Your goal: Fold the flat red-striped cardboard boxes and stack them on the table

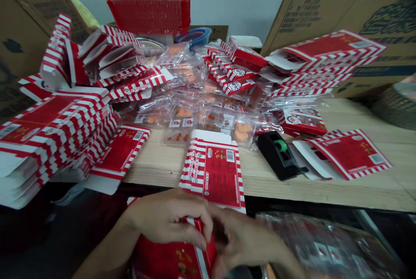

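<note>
My left hand (169, 218) and my right hand (243, 238) meet at the bottom of the view, below the table's front edge. Both have their fingers closed on a red and white striped carton (172, 261) held between them. The right hand is smeared by motion. Just above them a flat carton blank (214, 170) of the same kind lies over the edge of the wooden table (325, 188). Clear packets of orange snacks (195, 114) are heaped across the middle of the table.
Tall stacks of flat cartons stand at the left (52, 131) and at the back right (325, 58). A black tape dispenser (279, 155) sits right of centre. Big cardboard boxes (357, 6) rise behind. A plastic-wrapped bundle (325, 248) lies at the bottom right.
</note>
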A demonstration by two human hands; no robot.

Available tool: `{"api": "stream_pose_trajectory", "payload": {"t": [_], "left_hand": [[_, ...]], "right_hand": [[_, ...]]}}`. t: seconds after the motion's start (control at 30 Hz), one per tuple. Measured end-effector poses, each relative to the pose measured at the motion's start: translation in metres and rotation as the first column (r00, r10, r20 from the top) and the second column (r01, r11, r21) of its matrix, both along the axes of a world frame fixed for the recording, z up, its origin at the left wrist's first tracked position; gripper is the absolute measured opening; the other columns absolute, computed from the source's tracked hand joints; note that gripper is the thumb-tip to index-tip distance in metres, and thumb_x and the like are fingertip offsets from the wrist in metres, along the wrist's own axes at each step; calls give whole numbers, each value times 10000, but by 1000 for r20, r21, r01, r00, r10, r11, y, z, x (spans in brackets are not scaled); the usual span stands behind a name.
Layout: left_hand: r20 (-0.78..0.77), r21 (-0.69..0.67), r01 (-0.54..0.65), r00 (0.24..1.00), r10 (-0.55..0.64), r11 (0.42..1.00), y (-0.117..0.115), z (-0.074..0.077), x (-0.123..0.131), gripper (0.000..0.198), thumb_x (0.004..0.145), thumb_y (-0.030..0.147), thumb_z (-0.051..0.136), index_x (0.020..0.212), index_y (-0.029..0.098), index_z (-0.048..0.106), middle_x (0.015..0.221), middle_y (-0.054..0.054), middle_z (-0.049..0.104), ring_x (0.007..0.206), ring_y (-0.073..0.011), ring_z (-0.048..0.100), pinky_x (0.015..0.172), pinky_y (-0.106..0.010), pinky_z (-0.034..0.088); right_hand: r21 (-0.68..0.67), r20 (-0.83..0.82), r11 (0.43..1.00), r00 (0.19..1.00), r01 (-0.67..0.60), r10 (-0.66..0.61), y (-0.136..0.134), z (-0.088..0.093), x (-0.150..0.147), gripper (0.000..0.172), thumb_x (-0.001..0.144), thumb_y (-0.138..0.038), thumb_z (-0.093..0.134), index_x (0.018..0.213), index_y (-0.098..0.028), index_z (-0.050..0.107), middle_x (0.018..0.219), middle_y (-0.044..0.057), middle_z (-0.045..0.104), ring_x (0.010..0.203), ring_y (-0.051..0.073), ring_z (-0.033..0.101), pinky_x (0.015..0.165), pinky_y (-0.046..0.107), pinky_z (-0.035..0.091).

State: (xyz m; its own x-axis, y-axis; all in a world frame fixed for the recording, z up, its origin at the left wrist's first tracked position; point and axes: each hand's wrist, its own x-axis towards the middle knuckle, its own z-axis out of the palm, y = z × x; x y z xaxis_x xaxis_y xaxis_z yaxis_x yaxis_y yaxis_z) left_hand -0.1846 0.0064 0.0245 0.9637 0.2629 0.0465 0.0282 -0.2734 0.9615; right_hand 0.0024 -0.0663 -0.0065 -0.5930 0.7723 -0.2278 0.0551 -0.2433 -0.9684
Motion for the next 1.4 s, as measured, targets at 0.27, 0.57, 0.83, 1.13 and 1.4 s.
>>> {"api": "stream_pose_trajectory", "payload": {"t": [0.27, 0.57, 0.83, 1.13, 1.4], "left_hand": [[-47, 183, -618, 771, 635, 765, 38, -6, -23, 150, 886, 309, 506, 1000, 221, 550, 968, -14, 613, 923, -157, 593, 853, -292, 463], [-222, 764, -333, 669, 709, 553, -6, -42, -12, 1030, 683, 423, 734, 1458, 258, 76, 1543, -188, 75, 1403, -360, 46, 1078, -567, 214], [-385, 772, -250, 547, 743, 584, -10, -103, -19, 572, 868, 188, 413, 1425, 144, 291, 1502, -223, 190, 1387, -350, 90, 1058, -611, 186], [-125, 832, -449, 420, 899, 326, 65, -115, -28, 435, 897, 178, 363, 1309, 71, 451, 1425, -245, 378, 1376, -380, 196, 1048, -656, 156], [238, 687, -582, 746, 622, 435, 29, -47, 44, 318, 944, 212, 361, 1222, 190, 515, 1311, -104, 531, 1281, -208, 395, 1063, -424, 327]], "right_hand": [[-331, -367, 894, 832, 302, -417, -9, -34, -25, 552, 717, -700, 537, 1013, -236, 583, 888, 25, 636, 732, 152, 611, 665, 276, 490], [-20, -125, 703, 696, 711, -707, 31, -43, -51, 288, 803, -436, 570, 980, -218, 506, 856, 32, 669, 707, 169, 676, 711, 331, 553], [253, 122, 515, 501, 819, -857, 27, -64, 0, 405, 773, -445, 574, 1081, -182, 562, 1150, 124, 588, 1098, 271, 539, 991, 464, 382], [322, 322, 452, 353, 832, -879, 8, -91, 46, 443, 648, -457, 700, 969, -164, 610, 948, 112, 617, 950, 316, 563, 908, 505, 418], [-6, 75, 596, 594, 803, -801, -31, -40, 38, 393, 810, -446, 594, 1146, -244, 569, 1209, 70, 635, 1132, 253, 573, 944, 381, 472]]}}
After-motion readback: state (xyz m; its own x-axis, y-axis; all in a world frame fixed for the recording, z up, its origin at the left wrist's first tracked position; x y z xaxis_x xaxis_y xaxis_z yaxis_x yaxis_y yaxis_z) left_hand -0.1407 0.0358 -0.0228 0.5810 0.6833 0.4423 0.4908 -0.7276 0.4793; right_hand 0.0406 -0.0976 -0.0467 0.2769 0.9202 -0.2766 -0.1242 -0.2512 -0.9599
